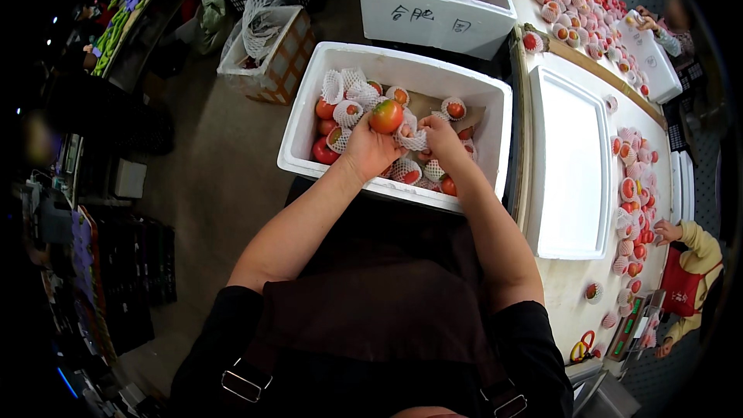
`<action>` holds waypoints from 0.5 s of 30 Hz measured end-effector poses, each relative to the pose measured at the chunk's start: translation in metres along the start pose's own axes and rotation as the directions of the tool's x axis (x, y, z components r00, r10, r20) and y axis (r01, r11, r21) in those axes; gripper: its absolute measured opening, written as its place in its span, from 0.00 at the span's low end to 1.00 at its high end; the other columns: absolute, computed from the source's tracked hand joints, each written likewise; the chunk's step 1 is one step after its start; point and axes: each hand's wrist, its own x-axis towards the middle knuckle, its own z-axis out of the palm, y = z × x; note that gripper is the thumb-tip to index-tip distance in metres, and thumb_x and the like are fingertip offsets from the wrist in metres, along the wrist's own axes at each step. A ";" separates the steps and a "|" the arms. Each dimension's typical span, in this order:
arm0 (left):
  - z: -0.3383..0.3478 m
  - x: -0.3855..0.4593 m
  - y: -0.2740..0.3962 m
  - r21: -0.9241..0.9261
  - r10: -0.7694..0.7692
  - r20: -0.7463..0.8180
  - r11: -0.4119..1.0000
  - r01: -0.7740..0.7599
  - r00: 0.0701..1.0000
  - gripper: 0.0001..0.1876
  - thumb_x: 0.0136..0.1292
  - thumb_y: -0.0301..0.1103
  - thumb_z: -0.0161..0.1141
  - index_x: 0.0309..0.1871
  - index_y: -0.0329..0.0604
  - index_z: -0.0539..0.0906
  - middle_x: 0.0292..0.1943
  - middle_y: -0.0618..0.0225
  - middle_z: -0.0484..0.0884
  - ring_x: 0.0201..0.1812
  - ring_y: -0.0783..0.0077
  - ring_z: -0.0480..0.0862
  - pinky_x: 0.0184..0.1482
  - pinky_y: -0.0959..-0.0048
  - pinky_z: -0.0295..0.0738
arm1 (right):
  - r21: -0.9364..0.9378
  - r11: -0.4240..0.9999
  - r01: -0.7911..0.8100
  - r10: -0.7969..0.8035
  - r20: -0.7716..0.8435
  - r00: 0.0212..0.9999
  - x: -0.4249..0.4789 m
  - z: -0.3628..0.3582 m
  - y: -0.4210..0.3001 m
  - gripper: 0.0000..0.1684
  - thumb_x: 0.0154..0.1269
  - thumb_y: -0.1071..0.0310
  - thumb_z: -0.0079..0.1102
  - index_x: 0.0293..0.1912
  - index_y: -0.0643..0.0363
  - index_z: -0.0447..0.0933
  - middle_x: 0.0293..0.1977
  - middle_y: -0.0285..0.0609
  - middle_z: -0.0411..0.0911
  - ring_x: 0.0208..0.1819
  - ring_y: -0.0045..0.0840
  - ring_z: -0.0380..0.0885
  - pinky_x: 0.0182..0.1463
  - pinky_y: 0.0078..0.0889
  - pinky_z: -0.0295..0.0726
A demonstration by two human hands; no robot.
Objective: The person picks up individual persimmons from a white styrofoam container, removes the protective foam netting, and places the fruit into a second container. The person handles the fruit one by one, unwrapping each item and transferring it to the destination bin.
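Note:
My left hand holds a red tomato with a greenish-yellow top, which has no net on it. Close to its right, my right hand grips a white foam net sleeve, with fingertips showing through the mesh. Both hands are over a white foam box. Inside it lie several tomatoes in foam nets, such as one near the upper right, and bare red tomatoes along the left wall. Brown cardboard shows at the box's bottom. My forearms hide part of the near wall.
Beyond the box, another person's hands hold a netted tomato over a second foam box. On the right, a table carries a white foam lid, many netted tomatoes, scissors and a scale. A carton stands beyond, left.

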 end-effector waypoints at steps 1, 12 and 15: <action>-0.002 0.000 0.000 0.015 0.016 -0.035 1.000 -0.015 0.999 0.24 0.76 0.51 0.37 0.59 0.45 0.74 0.56 0.62 0.79 0.54 0.63 0.79 0.57 0.58 0.73 | -0.256 0.966 0.045 -0.059 -0.048 0.997 -0.008 0.006 -0.007 0.09 0.70 0.68 0.53 0.47 0.60 0.75 0.32 0.44 0.81 0.34 0.30 0.83 0.42 0.40 0.83; 0.016 0.010 -0.016 0.536 0.258 -0.504 0.842 0.065 0.824 0.25 0.77 0.54 0.46 0.66 0.47 0.71 0.59 0.67 0.78 0.57 0.71 0.78 0.61 0.64 0.71 | -0.333 0.652 0.681 -0.702 0.075 0.709 -0.021 0.016 -0.009 0.39 0.60 0.61 0.71 0.66 0.61 0.65 0.53 0.51 0.78 0.55 0.35 0.77 0.58 0.34 0.76; 0.033 0.010 -0.017 0.478 0.183 -0.514 0.873 0.102 0.838 0.24 0.78 0.53 0.42 0.67 0.48 0.71 0.59 0.66 0.78 0.60 0.69 0.77 0.65 0.64 0.68 | -0.237 0.844 0.482 -0.499 -0.014 0.867 -0.011 0.003 -0.010 0.34 0.65 0.57 0.66 0.65 0.60 0.67 0.53 0.45 0.78 0.53 0.31 0.78 0.56 0.35 0.76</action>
